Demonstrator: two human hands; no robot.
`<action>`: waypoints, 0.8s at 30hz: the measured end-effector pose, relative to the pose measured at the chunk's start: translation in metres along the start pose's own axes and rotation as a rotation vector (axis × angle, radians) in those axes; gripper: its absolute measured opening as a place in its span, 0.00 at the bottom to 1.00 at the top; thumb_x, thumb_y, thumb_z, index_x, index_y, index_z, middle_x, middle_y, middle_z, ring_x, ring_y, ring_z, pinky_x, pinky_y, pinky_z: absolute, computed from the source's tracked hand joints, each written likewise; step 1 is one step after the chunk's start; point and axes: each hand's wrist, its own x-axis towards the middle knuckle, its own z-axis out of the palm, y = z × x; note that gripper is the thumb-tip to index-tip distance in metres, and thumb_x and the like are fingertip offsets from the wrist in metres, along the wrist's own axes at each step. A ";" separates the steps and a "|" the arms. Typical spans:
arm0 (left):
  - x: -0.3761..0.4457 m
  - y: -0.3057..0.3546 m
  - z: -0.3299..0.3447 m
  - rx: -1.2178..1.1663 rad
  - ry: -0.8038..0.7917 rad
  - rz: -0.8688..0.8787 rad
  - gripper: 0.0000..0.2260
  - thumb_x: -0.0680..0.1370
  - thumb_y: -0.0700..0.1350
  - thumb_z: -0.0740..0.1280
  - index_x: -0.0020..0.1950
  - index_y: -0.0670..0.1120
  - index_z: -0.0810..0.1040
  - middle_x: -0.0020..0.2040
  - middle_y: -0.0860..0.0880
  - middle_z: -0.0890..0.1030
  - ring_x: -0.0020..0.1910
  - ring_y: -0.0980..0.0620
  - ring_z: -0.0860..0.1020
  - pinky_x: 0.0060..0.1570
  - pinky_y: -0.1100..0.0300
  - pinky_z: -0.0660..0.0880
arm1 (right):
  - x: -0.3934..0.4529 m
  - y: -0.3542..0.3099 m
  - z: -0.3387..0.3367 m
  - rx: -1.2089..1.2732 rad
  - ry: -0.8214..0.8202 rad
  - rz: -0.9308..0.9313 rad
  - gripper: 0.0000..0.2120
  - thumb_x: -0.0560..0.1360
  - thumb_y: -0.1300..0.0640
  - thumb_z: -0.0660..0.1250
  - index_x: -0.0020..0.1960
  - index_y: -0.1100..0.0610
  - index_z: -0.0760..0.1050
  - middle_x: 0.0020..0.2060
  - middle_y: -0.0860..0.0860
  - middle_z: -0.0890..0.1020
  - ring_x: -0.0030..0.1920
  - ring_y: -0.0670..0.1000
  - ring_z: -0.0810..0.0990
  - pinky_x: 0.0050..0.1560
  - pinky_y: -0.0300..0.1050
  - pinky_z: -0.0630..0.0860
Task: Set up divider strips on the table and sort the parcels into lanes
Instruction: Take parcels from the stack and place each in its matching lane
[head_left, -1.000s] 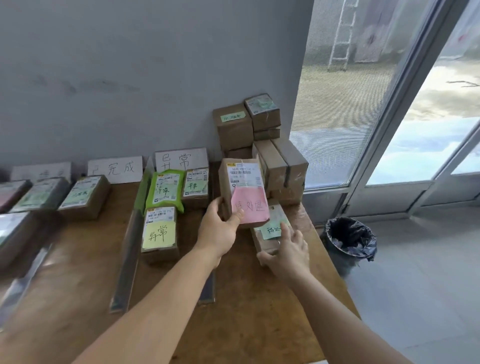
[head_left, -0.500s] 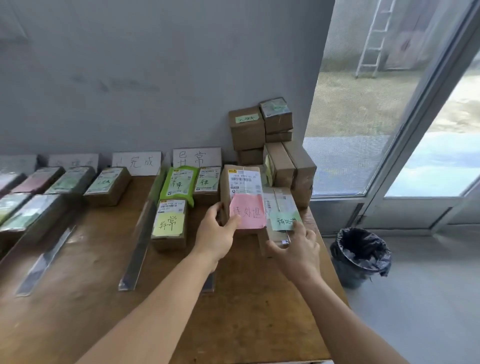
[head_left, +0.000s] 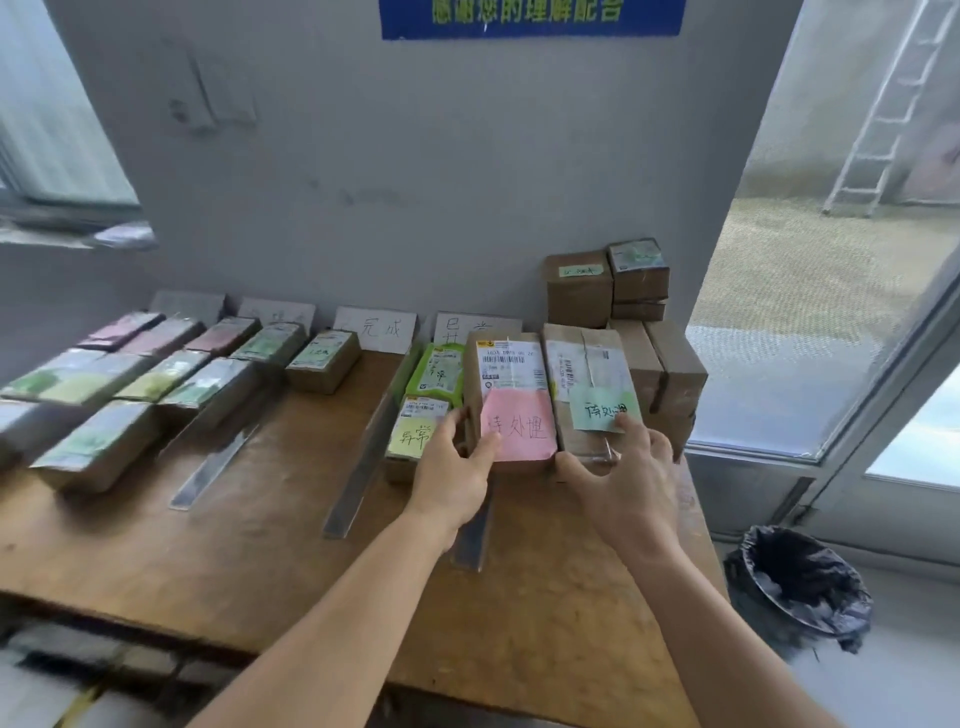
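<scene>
My left hand (head_left: 457, 467) grips the near left corner of a brown parcel with a pink note (head_left: 511, 400), held tilted up above the wooden table (head_left: 260, 545). My right hand (head_left: 623, 478) grips the near end of a second brown parcel with a green note (head_left: 592, 384), right beside the first. Metal divider strips (head_left: 358, 467) (head_left: 213, 467) lie across the table and split it into lanes. A parcel with a yellow note (head_left: 415, 431) and a green bag parcel (head_left: 439, 371) lie in the lane left of my hands.
Several labelled parcels (head_left: 156, 379) fill the left lanes. White paper signs (head_left: 374, 327) lean on the grey wall. A stack of brown boxes (head_left: 623, 312) stands at the back right corner. A black-lined bin (head_left: 800, 582) sits on the floor right of the table.
The green-note parcel has been lifted from the table and now stands tilted beside the pink-note parcel. My head has moved back and up, so more of the wall and left lanes shows.
</scene>
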 end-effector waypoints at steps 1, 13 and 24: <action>0.000 0.000 -0.008 -0.020 0.010 0.000 0.22 0.78 0.53 0.65 0.71 0.55 0.65 0.62 0.55 0.72 0.59 0.56 0.70 0.58 0.56 0.71 | 0.000 -0.006 0.004 0.010 -0.008 -0.014 0.38 0.66 0.41 0.72 0.71 0.50 0.62 0.66 0.53 0.65 0.65 0.57 0.64 0.64 0.53 0.66; 0.006 -0.026 -0.152 -0.080 0.174 -0.033 0.27 0.77 0.55 0.67 0.73 0.58 0.60 0.68 0.52 0.72 0.64 0.51 0.71 0.61 0.50 0.72 | -0.038 -0.118 0.086 0.051 -0.093 -0.194 0.36 0.66 0.39 0.71 0.69 0.47 0.62 0.66 0.50 0.64 0.65 0.55 0.62 0.57 0.47 0.65; -0.006 -0.068 -0.313 -0.216 0.159 -0.021 0.26 0.78 0.49 0.67 0.74 0.54 0.62 0.57 0.52 0.78 0.57 0.54 0.76 0.56 0.55 0.77 | -0.113 -0.224 0.184 0.036 -0.117 -0.266 0.36 0.66 0.38 0.72 0.69 0.48 0.63 0.66 0.54 0.66 0.65 0.57 0.64 0.61 0.53 0.66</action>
